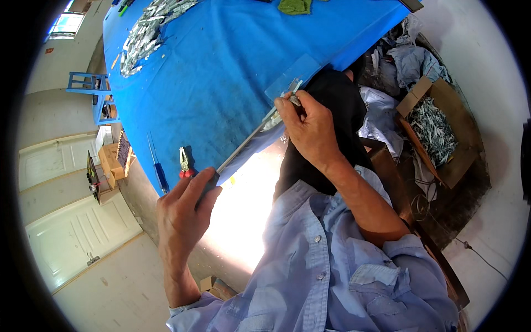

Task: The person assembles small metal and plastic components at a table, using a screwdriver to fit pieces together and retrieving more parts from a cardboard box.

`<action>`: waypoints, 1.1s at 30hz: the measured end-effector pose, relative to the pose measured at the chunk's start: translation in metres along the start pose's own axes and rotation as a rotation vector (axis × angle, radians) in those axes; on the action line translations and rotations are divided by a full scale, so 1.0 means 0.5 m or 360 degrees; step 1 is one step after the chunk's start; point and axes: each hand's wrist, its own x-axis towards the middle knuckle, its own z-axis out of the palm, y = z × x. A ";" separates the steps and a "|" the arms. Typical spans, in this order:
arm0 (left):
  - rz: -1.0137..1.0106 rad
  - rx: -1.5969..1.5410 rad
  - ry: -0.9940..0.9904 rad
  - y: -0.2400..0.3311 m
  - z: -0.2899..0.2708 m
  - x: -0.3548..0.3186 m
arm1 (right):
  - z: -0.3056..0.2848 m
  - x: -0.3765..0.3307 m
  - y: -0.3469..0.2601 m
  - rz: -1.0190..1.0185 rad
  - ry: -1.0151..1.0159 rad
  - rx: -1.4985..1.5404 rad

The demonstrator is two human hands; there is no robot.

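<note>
My left hand [185, 207] is closed round the dark handle [208, 182] of a long thin rod-shaped tool [243, 145], which slants up to the right along the table's near edge. Near the rod's far end, my right hand [312, 130] pinches a small shiny silvery piece [296, 99]; its exact kind is hard to make out. Just beyond those fingers a clear flat sheet [304, 69] lies on the blue cloth [221, 83]. Beside my left hand, pliers with red grips [185, 160] and a blue-handled screwdriver [160, 176] rest on the cloth.
A long heap of silvery strips [146, 41] covers the far left of the table, with a green cloth [295, 6] at the far edge. To my right, an open cardboard box [467, 149] holds more strips, beside grey plastic bags [412, 61]. A blue stool [102, 99] stands at left.
</note>
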 end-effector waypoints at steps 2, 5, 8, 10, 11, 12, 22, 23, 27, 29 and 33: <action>-0.0092 -0.0109 0.0011 -0.011 0.005 0.005 | -0.010 -0.002 -0.002 0.0006 -0.0044 -0.0062; -0.0102 -0.0212 -0.0025 -0.031 -0.003 0.020 | -0.017 -0.004 0.008 -0.0066 -0.0097 -0.0103; -0.0116 -0.0321 -0.0099 -0.042 -0.017 0.042 | -0.026 -0.005 0.000 -0.0048 -0.0170 -0.0183; -0.0105 -0.0294 -0.0138 -0.043 -0.028 0.056 | -0.031 -0.006 0.017 -0.0100 -0.0229 -0.0154; -0.0107 -0.0277 -0.0156 -0.044 -0.033 0.060 | -0.031 -0.006 0.021 -0.0125 -0.0264 -0.0134; -0.0103 -0.0289 -0.0152 -0.044 -0.036 0.063 | -0.032 -0.006 0.022 -0.0100 -0.0279 -0.0112; -0.0216 -0.0318 -0.0173 -0.048 -0.035 0.067 | -0.027 0.006 0.003 0.0136 -0.0260 0.0122; -0.0262 -0.0311 -0.0193 -0.044 -0.037 0.066 | -0.026 0.010 0.004 0.0182 -0.0269 0.0175; -0.0374 -0.0389 -0.0242 -0.031 -0.047 0.057 | -0.019 0.016 -0.004 0.0330 -0.0144 0.0278; -0.0310 -0.0362 -0.0218 -0.039 -0.054 0.044 | -0.012 0.018 -0.007 0.0345 -0.0042 0.0373; -0.0286 -0.0582 -0.0051 -0.048 -0.063 0.017 | -0.029 0.025 -0.017 0.0556 0.0016 0.0692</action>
